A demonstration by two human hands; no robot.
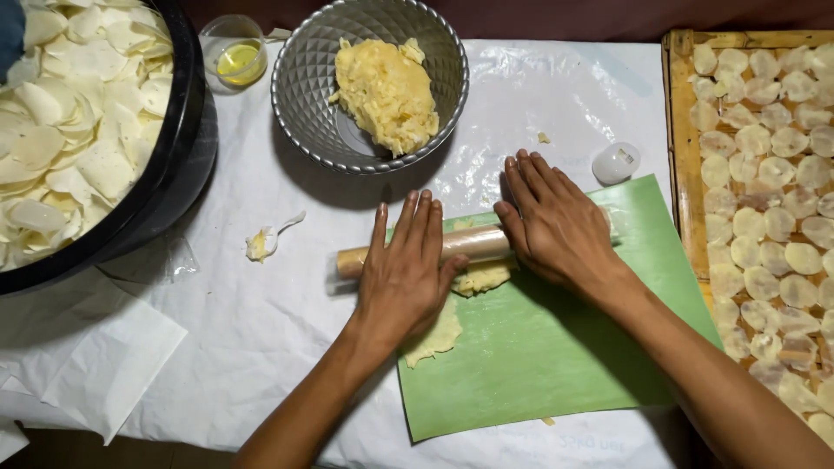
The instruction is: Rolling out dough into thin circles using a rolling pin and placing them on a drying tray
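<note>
A wooden rolling pin (473,244) wrapped in clear film lies across a green sheet (556,347). My left hand (404,269) rests flat on its left part, fingers pointing away. My right hand (549,221) presses flat on its right part. Under the pin, pale yellow dough (439,334) is spread thin on the green sheet, and some of it is hidden by my left hand. A ribbed metal bowl (300,87) behind the hands holds a lump of the same yellow dough (387,91).
A large black basin (178,165) of thin white slices fills the far left. A small glass cup (233,50) of yellow oil stands beside the bowl. A wooden tray (682,148) of round dough discs runs along the right. A small white lid (615,162) and a spoon (265,241) lie nearby.
</note>
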